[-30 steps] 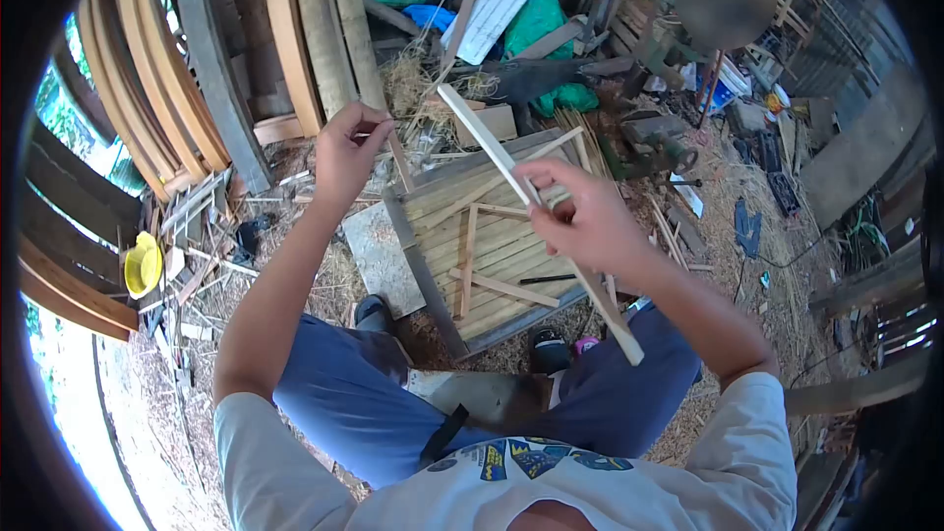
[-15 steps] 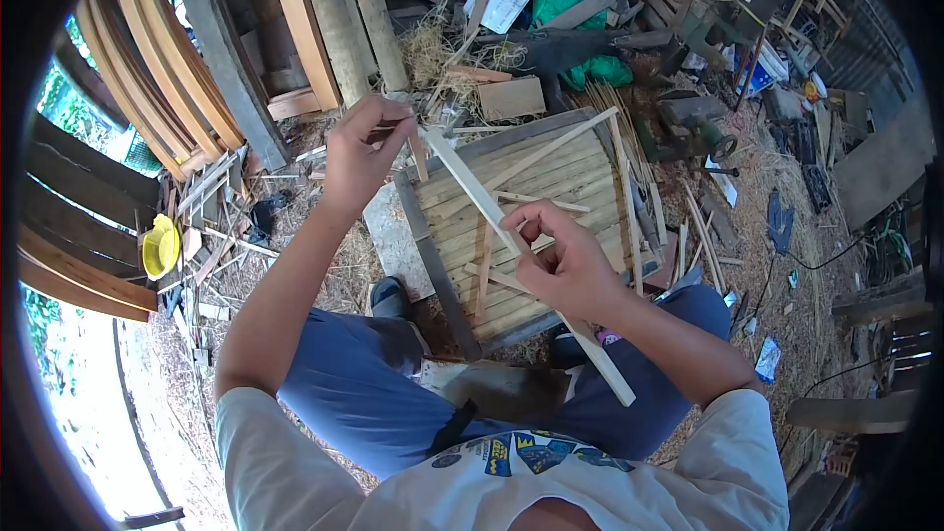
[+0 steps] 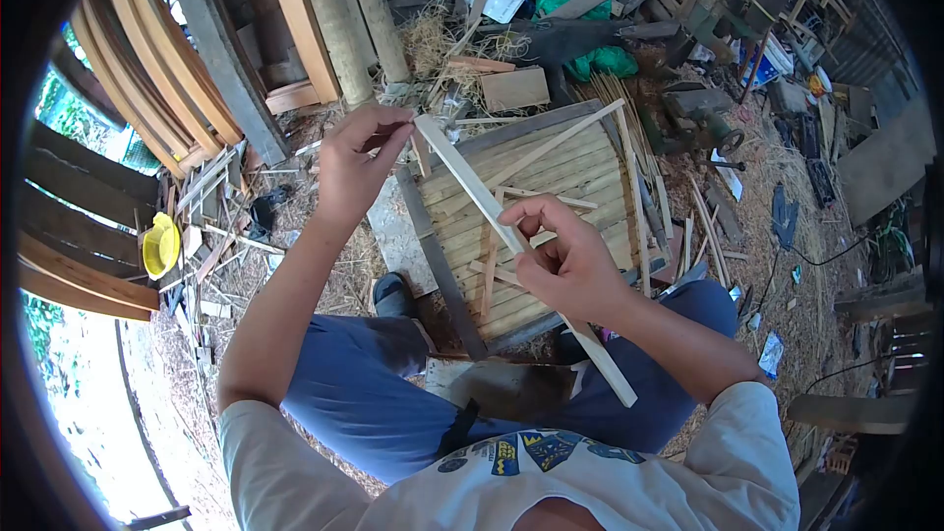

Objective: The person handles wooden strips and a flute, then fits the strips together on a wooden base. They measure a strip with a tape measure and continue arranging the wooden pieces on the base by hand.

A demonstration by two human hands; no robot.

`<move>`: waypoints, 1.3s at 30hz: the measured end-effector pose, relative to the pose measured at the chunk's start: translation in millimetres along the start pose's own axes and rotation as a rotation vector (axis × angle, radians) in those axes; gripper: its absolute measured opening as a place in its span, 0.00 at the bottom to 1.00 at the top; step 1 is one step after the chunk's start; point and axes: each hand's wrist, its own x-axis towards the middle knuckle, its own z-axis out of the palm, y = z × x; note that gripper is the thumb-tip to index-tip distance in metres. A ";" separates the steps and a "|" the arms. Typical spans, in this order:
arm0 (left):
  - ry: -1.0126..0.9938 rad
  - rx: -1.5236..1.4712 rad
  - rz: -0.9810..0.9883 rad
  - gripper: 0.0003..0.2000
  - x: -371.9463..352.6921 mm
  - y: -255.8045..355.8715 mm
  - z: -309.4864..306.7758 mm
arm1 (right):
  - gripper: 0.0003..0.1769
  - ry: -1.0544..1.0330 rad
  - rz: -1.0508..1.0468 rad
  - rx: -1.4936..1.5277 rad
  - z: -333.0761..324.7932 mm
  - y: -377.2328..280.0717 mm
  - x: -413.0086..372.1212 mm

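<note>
Wooden and pale, a long strip (image 3: 467, 180) is slanting above the slatted panel (image 3: 580, 172) and a blue trouser leg (image 3: 659, 385) — the right hand (image 3: 565, 261) is grasping it near the middle. The left hand (image 3: 356, 159) is pinching a short stick (image 3: 421, 154) beside the strip's upper end — the view is leaving its contact with the strip unclear.

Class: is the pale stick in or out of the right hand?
In: the right hand pinches the stick, whose ends show either side.

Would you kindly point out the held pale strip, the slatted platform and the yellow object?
Pale strip (image 3: 464, 176), head view: its upper stretch.
Slatted platform (image 3: 582, 169), head view: bare slats.
Yellow object (image 3: 159, 248), head view: middle of its visible surface.
</note>
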 end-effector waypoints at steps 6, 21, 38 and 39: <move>-0.063 -0.114 -0.025 0.09 9.9 -12.2 2.6 | 0.26 0.039 0.059 -0.051 0.0 -11.3 2.8; -0.131 -0.165 -0.041 0.13 24.0 -39.5 8.5 | 0.25 0.156 0.137 -0.269 -3.8 -37.0 0.4; 0.102 -0.348 -0.028 0.16 24.4 -46.3 -19.0 | 0.22 -0.048 -0.023 -1.266 -29.7 29.9 10.1; 0.090 -0.324 -0.021 0.15 24.3 -43.1 -19.9 | 0.22 -0.105 -0.108 -1.324 -29.0 32.4 14.9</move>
